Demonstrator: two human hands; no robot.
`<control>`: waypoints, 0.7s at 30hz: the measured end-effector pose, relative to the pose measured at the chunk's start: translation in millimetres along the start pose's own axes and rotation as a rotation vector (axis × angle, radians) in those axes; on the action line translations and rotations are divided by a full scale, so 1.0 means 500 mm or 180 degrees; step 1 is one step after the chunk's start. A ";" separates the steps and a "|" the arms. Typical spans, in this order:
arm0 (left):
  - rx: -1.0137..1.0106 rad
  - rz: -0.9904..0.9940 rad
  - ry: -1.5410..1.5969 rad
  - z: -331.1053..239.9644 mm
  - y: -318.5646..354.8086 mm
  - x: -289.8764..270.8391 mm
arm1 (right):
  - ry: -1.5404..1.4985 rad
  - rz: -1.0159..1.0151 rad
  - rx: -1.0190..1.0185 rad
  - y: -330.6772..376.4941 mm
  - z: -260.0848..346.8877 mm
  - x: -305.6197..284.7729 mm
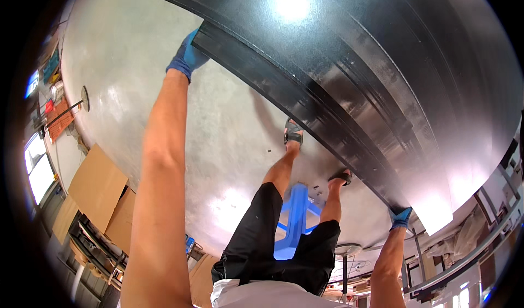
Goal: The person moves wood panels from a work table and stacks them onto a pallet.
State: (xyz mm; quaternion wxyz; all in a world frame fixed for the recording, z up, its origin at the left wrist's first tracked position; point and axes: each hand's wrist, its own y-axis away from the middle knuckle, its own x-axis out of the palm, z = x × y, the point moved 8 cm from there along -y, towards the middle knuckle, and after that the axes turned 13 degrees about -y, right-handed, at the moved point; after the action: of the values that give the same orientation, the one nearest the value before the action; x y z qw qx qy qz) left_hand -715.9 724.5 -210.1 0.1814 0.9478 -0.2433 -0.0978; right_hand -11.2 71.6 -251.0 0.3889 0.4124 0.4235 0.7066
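A long, glossy black panel point(284, 92) slants across the view in front of me, with other wide black panels point(349, 46) layered against it. My left hand point(188, 57), in a blue glove, grips the panel's end at the upper left, its fingers mostly hidden behind the edge. At the lower right, my right hand point(401, 218), gloved in blue too, closes on the same panel near its other end. Both arms are stretched wide apart.
Below me a blue plastic stool point(297, 220) stands between my legs on the grey floor point(229, 133). Cardboard sheets point(98, 188) lean at the left. A round-based stand point(84, 98) is at the far left, and metal rails point(469, 264) run along the lower right.
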 end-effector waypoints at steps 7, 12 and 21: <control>-0.0682 0.0435 0.1328 0.011 -0.021 0.016 | -0.0359 -0.0360 -0.0506 -0.001 0.017 -0.090; -0.0266 0.0095 -0.0401 0.056 -0.028 -0.046 | 0.0661 -0.0532 -0.0761 0.011 0.043 -0.028; -0.0453 -0.1859 0.2584 0.053 0.038 0.152 | -0.1804 0.1190 0.0013 0.082 -0.158 0.199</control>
State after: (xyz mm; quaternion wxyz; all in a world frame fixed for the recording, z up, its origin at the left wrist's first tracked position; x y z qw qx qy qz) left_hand -665.7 663.6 -234.3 0.2906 0.9232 0.1294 0.2157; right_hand -127.0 125.5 -212.0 0.3540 0.6637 0.2169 0.6221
